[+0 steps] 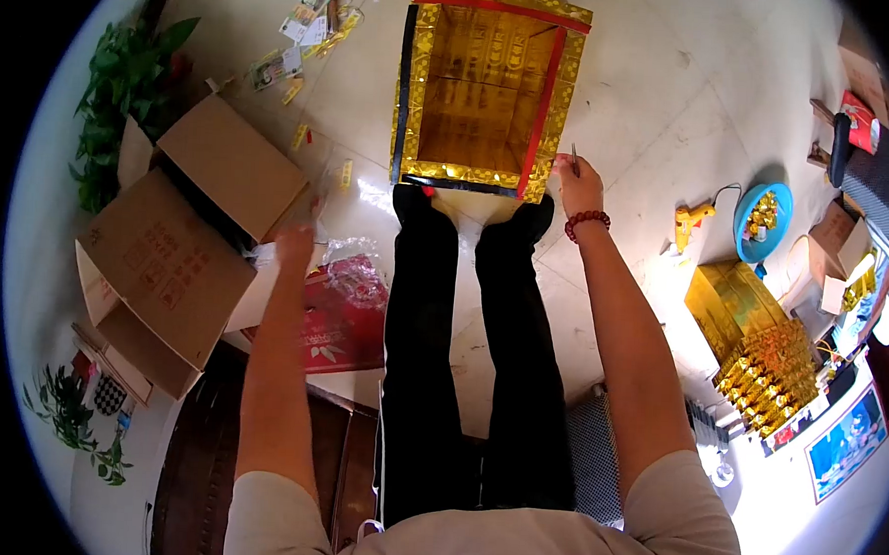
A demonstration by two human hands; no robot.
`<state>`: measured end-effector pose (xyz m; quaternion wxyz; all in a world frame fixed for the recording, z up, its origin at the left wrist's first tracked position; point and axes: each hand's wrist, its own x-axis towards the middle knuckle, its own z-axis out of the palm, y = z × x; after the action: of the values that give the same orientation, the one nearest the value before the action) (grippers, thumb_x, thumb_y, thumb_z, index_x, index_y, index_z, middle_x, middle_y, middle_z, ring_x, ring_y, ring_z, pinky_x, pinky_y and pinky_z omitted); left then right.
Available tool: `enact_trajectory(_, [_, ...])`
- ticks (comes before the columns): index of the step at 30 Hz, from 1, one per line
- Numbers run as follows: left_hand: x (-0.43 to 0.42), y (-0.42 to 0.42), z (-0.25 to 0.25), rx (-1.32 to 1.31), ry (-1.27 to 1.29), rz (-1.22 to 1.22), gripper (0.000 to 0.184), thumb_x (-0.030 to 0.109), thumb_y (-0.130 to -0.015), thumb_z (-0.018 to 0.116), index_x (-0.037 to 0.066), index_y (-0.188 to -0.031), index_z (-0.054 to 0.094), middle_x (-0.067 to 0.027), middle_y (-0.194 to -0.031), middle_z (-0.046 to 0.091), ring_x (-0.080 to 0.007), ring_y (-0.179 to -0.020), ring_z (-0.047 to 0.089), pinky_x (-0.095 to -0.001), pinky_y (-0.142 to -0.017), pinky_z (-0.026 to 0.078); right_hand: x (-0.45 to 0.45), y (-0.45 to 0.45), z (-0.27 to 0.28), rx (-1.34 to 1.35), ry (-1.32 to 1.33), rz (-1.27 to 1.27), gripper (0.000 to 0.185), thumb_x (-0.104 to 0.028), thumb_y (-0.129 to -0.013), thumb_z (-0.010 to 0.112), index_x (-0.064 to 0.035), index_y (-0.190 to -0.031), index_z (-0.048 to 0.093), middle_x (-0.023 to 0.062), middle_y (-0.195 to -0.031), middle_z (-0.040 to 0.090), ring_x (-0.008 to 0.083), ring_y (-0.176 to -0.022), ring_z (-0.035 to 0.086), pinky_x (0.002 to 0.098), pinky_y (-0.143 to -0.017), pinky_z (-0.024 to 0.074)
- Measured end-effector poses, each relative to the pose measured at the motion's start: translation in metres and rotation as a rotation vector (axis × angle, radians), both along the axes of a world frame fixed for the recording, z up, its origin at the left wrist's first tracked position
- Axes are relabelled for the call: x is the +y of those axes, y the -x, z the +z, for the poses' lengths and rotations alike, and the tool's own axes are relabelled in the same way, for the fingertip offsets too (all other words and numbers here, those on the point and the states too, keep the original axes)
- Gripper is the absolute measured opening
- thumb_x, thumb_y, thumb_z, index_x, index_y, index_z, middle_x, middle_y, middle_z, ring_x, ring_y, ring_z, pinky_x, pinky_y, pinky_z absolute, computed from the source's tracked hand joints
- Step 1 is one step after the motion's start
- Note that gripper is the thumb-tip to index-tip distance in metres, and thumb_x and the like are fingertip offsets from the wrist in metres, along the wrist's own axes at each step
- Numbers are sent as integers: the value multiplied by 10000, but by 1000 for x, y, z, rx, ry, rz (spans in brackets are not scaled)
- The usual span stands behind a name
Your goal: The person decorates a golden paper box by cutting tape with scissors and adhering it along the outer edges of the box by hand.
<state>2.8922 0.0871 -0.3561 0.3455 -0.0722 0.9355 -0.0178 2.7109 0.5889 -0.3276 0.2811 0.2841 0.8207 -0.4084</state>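
An open-topped gold box (563, 104) with red and black tape along its edges lies on the floor by my feet, its opening facing me. Beside its lower right corner is my right hand (579, 187), wearing a beaded bracelet (588, 222), its fingers closed on a small thin metal tool (574, 156). My left hand (294, 246) is smeared by motion at the edge of an open cardboard box (172, 266); its fingers cannot be made out. Crumpled clear plastic (357, 279) lies near it, over a red box or bag (335, 324).
A yellow glue gun (689, 225) and a blue basin (785, 218) with gold pieces are at right, above another gold box (726, 300). Banknote-like papers (307, 14) and yellow scraps lie at upper left. Leafy plants (125, 95) stand along the left.
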Motion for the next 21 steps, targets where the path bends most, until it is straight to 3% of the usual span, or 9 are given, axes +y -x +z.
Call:
enact_trajectory(1, [40,20,8,15,44,-52,122,73,-741,595,59,-843,660,-120,-929,662,-305,-839,628,-393,-755,506,-4,1,4,-1,1,4,278,-279,-881,562,-38,-999,633,121,-882,662,262,-790,629,350,-746,487])
enact_trajectory(2, [77,39,19,207,-212,523,144,68,-746,597,85,-877,655,-92,-865,656,-269,-768,623,-382,-699,502,-11,1,12,66,-46,-13,282,-289,-888,553,-40,-1006,612,117,-895,659,262,-804,629,351,-746,487])
enact_trajectory(4, [107,33,-17,278,-595,835,291,26,-746,601,121,-1019,637,-95,-823,639,-211,-748,619,-331,-707,495,-24,1,32,132,-97,-21,287,-300,-896,545,-41,-1012,592,113,-908,655,262,-818,630,352,-746,487])
enact_trajectory(5, [127,36,-21,326,-631,769,315,1,-764,581,103,-1059,627,-74,-852,633,-167,-779,607,-293,-734,493,-32,0,45,150,-144,20,281,-303,-902,538,-48,-1016,568,107,-910,649,261,-825,629,355,-743,486])
enact_trajectory(7, [159,39,-23,241,-1096,1213,459,-90,-780,506,77,-1207,535,-76,-1039,600,-166,-965,584,-249,-837,468,-37,-10,58,216,-110,98,255,-301,-906,531,-73,-1018,523,102,-903,632,277,-835,623,371,-732,485])
enact_trajectory(8, [177,55,2,242,-1108,1306,539,-118,-776,480,76,-1279,459,-93,-1089,581,-185,-1016,577,-266,-863,460,-41,-15,61,214,-107,101,255,-301,-906,531,-73,-1018,523,102,-903,632,277,-835,623,371,-732,485])
enact_trajectory(14, [197,80,31,112,-1234,1706,479,-34,-816,538,72,-1274,447,-102,-1165,596,-194,-1094,556,-297,-941,429,-67,-30,70,288,101,807,259,-226,-833,621,-91,-1043,554,94,-947,639,259,-833,634,340,-708,513])
enact_trajectory(19, [194,83,32,119,-1296,1807,466,-90,-798,459,64,-1238,449,-83,-1068,633,-168,-1051,565,-273,-911,437,-114,-33,63,354,210,938,373,-201,-803,626,-95,-1148,528,104,-1044,636,287,-879,636,391,-731,518])
enact_trajectory(21, [197,86,34,113,-1270,1819,469,-93,-797,456,66,-1238,446,-78,-1065,633,-166,-1052,564,-272,-908,438,-129,-37,56,202,160,990,372,-195,-848,530,-69,-1193,477,139,-957,650,299,-856,642,424,-692,513])
